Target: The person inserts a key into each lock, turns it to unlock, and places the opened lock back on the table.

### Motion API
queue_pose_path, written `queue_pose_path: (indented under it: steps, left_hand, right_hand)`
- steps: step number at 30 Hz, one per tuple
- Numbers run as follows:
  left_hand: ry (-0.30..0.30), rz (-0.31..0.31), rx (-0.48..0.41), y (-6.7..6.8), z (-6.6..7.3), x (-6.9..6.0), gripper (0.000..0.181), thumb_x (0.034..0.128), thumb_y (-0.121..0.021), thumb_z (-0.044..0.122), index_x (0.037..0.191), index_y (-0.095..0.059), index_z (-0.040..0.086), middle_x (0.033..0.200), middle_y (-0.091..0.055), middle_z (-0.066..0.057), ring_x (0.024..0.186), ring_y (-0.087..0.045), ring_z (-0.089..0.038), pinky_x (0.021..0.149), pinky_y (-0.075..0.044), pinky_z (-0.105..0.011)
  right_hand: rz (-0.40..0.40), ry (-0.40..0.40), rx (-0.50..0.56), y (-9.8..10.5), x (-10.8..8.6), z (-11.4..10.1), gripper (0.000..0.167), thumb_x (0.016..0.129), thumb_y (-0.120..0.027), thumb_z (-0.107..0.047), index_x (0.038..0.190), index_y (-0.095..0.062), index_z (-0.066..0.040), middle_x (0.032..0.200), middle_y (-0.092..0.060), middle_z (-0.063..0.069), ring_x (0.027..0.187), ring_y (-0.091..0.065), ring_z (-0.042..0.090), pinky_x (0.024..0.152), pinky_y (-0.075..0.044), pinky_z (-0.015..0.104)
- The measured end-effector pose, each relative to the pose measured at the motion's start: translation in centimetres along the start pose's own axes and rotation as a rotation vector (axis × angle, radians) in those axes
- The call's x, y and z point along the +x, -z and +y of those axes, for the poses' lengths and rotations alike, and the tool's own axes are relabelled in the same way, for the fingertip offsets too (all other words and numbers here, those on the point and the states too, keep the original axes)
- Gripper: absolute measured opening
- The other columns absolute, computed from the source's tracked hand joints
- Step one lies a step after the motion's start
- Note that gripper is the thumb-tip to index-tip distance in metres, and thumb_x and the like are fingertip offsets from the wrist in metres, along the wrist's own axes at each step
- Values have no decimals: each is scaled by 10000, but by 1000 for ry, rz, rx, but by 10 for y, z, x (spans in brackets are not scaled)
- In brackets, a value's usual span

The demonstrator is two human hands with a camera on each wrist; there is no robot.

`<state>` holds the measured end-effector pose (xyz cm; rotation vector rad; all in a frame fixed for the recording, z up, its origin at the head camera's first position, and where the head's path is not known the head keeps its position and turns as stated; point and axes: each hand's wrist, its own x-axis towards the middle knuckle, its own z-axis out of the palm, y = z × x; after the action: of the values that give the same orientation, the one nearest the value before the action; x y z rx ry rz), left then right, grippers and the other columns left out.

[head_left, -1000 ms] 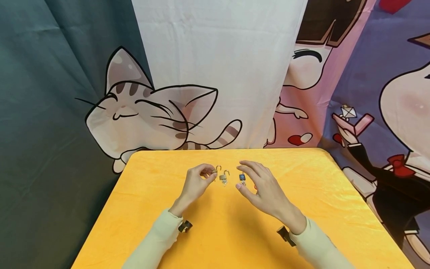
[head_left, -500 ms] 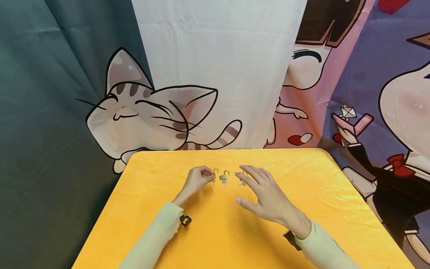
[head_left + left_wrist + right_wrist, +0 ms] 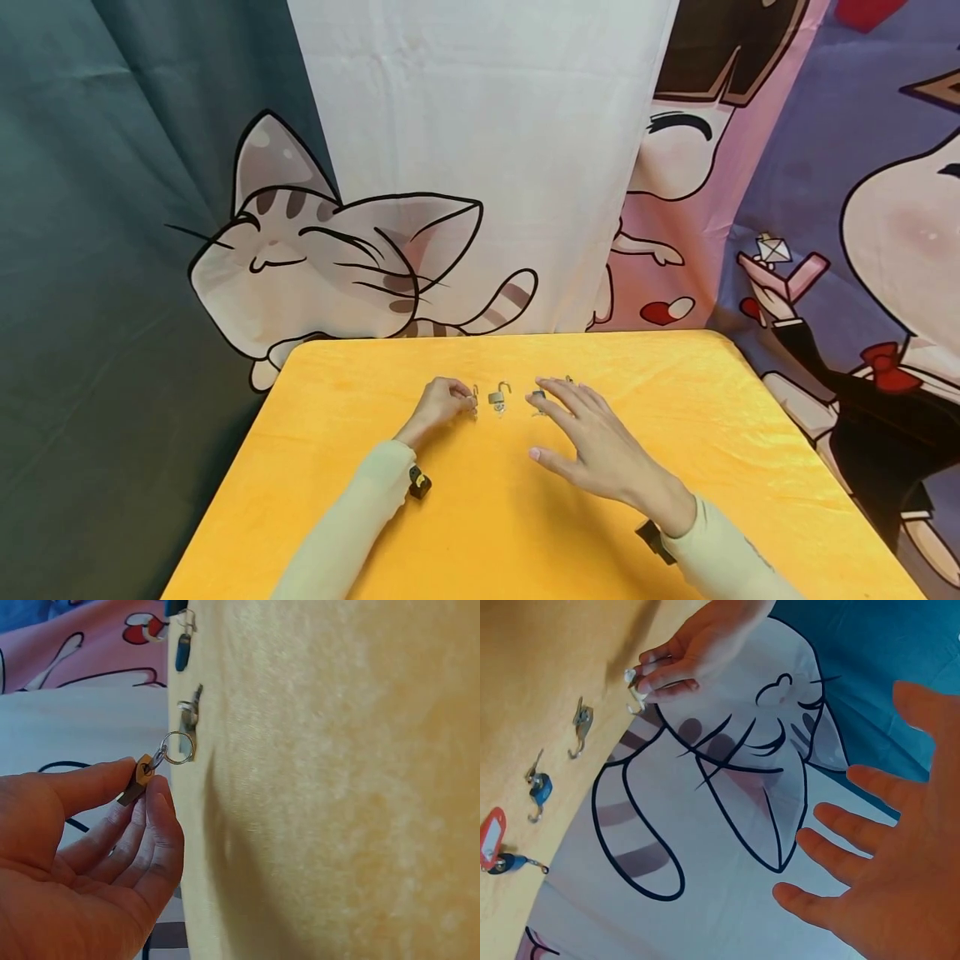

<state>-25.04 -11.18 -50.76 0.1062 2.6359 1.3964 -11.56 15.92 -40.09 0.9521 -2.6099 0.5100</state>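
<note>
My left hand [image 3: 442,404] pinches a small brass padlock [image 3: 137,782] between thumb and fingers, its shackle raised. From the padlock's keyhole a key with a wire ring [image 3: 178,748] sticks out. Just right of it lies a second brass padlock [image 3: 497,399] with its shackle swung open and a key attached. My right hand [image 3: 603,446] hovers with fingers spread and holds nothing. Partly behind its fingertips in the head view is a blue padlock [image 3: 541,789]. Farther along the row, the right wrist view shows another blue padlock [image 3: 508,862] beside a red key tag [image 3: 491,836].
A yellow cloth covers the table [image 3: 480,517], and the padlocks form a row toward its far side. Behind the far edge hangs a curtain [image 3: 480,100] printed with a cartoon cat and figures. Both wrists wear small black devices.
My left hand has lowered the brass padlock and shifted it slightly left, turning it edge-on. My right hand has drawn back a little with its fingers spread wider.
</note>
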Motion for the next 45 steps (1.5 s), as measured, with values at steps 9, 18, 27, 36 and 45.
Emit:
queue_pose_path:
  steps: [9, 18, 27, 36, 45]
  left_hand:
    - [41, 5, 0, -9, -3, 13, 91, 851, -764, 149, 884, -723, 74, 834, -703, -57, 677, -592, -148, 593, -478, -238]
    - [-5, 46, 122, -8, -10, 15, 84, 861, -750, 164, 869, -719, 86, 844, -696, -55, 682, -584, -154, 594, -475, -259]
    - [-82, 93, 267, -8, -14, 18, 104, 881, -731, 206, 864, -723, 104, 806, -686, -35, 653, -583, -143, 609, -487, -267]
    - [-120, 97, 356, -4, -9, 12, 164, 914, -670, 249, 952, -687, 91, 796, -642, -21, 663, -554, -159, 642, -474, -301]
    - [-271, 199, 439, 9, 17, -7, 253, 929, -657, 299, 1038, -692, 73, 909, -651, -49, 763, -581, -169, 654, -491, -332]
  right_hand:
    - [-25, -8, 21, -3, -1, -1, 619, 926, -615, -522, 1456, -464, -241, 1535, -415, 53, 1431, -375, 302, 1167, -267, 558]
    - [-38, -7, 36, -8, 0, -2, 607, 911, -666, -459, 1426, -501, -185, 1527, -425, 42, 1426, -388, 261, 1172, -272, 542]
    - [-56, -33, 47, -8, 0, -1, 603, 918, -649, -476, 1431, -494, -200, 1516, -441, 54, 1417, -401, 288, 1171, -275, 545]
    - [-70, -64, 34, -10, -1, 8, 633, 936, -598, -526, 1476, -437, -240, 1547, -405, 44, 1423, -387, 326, 1164, -287, 556]
    - [-44, -69, 25, -4, 2, 12, 598, 930, -623, -496, 1456, -443, -277, 1539, -409, 52, 1404, -398, 349, 1134, -316, 577]
